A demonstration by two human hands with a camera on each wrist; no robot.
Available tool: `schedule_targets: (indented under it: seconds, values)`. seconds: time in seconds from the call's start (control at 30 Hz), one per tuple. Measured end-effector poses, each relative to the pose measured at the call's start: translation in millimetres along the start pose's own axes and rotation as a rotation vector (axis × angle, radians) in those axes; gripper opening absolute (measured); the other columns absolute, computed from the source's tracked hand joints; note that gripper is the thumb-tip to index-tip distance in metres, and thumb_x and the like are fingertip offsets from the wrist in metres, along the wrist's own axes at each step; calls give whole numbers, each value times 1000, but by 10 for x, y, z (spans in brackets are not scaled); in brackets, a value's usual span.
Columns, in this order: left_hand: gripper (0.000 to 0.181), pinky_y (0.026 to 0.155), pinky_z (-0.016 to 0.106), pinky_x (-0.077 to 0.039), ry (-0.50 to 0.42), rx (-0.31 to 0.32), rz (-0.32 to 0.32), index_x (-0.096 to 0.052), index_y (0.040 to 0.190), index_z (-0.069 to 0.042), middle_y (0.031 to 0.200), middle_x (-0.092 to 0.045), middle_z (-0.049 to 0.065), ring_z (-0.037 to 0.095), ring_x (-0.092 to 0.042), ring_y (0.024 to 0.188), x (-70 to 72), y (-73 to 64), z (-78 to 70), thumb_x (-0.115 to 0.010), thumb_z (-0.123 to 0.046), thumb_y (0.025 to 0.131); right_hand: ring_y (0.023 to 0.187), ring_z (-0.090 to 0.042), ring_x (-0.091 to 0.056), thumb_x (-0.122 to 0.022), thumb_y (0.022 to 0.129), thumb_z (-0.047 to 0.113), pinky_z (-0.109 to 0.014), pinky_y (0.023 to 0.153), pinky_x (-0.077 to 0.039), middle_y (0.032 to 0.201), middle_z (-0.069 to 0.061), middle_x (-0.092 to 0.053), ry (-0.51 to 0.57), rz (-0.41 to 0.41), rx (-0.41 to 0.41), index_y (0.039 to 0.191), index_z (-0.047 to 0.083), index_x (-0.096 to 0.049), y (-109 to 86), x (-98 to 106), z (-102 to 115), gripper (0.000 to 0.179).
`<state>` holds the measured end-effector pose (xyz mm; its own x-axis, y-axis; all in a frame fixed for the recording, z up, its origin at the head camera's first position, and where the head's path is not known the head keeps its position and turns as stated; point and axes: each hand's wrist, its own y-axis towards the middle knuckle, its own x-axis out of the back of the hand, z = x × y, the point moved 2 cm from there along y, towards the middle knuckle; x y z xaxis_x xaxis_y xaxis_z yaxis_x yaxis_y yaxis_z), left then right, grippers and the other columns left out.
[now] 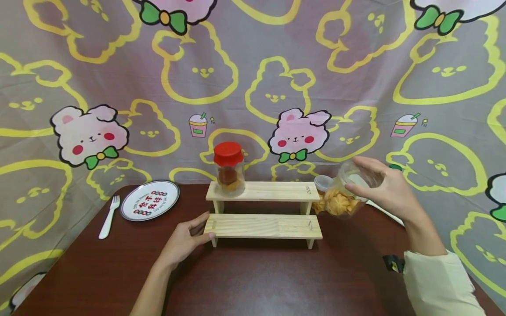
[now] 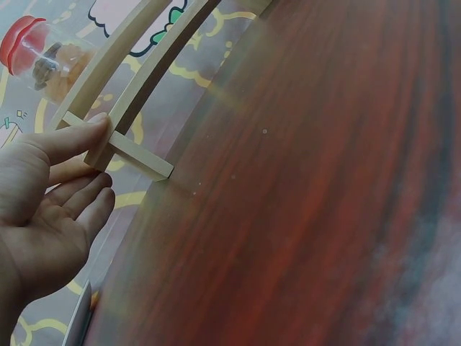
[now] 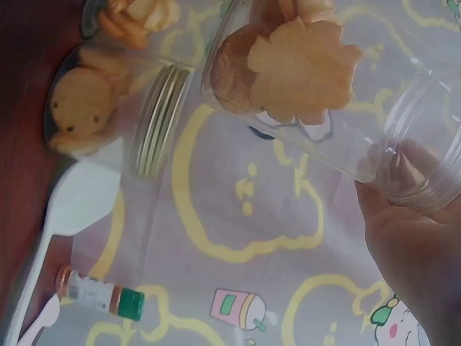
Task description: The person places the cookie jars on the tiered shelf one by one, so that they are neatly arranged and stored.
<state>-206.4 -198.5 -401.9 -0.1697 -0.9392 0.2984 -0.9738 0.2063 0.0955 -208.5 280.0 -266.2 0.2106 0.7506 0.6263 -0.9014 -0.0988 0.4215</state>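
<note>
My right hand (image 1: 389,188) grips a clear plastic jar (image 1: 340,202) near its mouth. The jar is tilted, and flower-shaped cookies (image 3: 306,72) lie toward its bottom. It is held to the right of a two-step wooden rack (image 1: 261,226). At the rack's left end, my left hand (image 1: 183,242) pinches the lower shelf, thumb on top. The left wrist view shows the thumb and fingers (image 2: 86,202) at the shelf's end. A red-lidded jar (image 1: 230,171) with food inside stands on the left of the upper shelf.
A printed plate (image 1: 136,199) and white fork (image 1: 106,226) lie at the left. Two more cookie jars, one capped (image 3: 162,119), stand behind the held jar. Near them are a white spatula (image 3: 79,198) and a green-capped bottle (image 3: 90,292). A patterned curtain (image 1: 237,114) hangs behind the table.
</note>
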Motion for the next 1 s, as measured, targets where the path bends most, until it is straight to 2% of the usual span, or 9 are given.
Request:
schedule_targets:
  seconds: [0.23, 0.47, 0.57, 0.77, 0.9, 1.0]
  values:
    - [71, 113, 39, -37, 4, -8, 1, -42, 148, 10, 155, -40, 23, 31, -40, 141, -5, 5, 4, -78, -8, 90, 132, -25, -50, -85, 85, 25, -3, 95, -37, 148, -6, -52, 35, 1, -13, 147, 10, -54, 59, -45, 102, 71]
    - [71, 113, 39, -37, 2, -5, 3, -42, 148, 10, 155, -40, 22, 30, -39, 142, -7, 0, 3, -78, -8, 90, 136, -22, -47, -84, 86, 25, -2, 92, -39, 150, -5, -48, 106, -14, -40, 148, 14, -53, 119, -40, 209, 70]
    - [71, 113, 39, -38, 9, -7, 0, -43, 148, 9, 154, -41, 22, 30, -41, 141, -5, 6, -1, -79, -9, 89, 139, -25, -45, -84, 86, 23, -3, 95, -38, 151, -7, -48, 127, -29, -18, 148, 12, -53, 163, -66, 259, 70]
    - [71, 113, 39, -38, 10, -14, -1, -43, 147, 10, 154, -41, 22, 31, -40, 141, -17, 9, 4, -79, -8, 89, 138, -32, -47, -84, 84, 14, -13, 105, -42, 149, -16, -49, 192, -42, 68, 146, 4, -53, 251, -197, 281, 70]
    - [70, 112, 39, -38, 12, -14, -4, -44, 147, 10, 154, -42, 23, 32, -41, 141, -18, 7, 3, -79, -8, 89, 139, -33, -46, -85, 85, 18, -16, 104, -44, 150, -17, -49, 182, -15, 74, 147, 3, -52, 309, -288, 311, 72]
    - [70, 112, 39, -38, 13, -13, -5, -44, 147, 10, 154, -42, 23, 32, -41, 140, -10, 5, 2, -79, -7, 89, 138, -31, -46, -85, 85, 22, -28, 106, -46, 150, -14, -50, 164, -7, 82, 147, 5, -53, 361, -361, 344, 72]
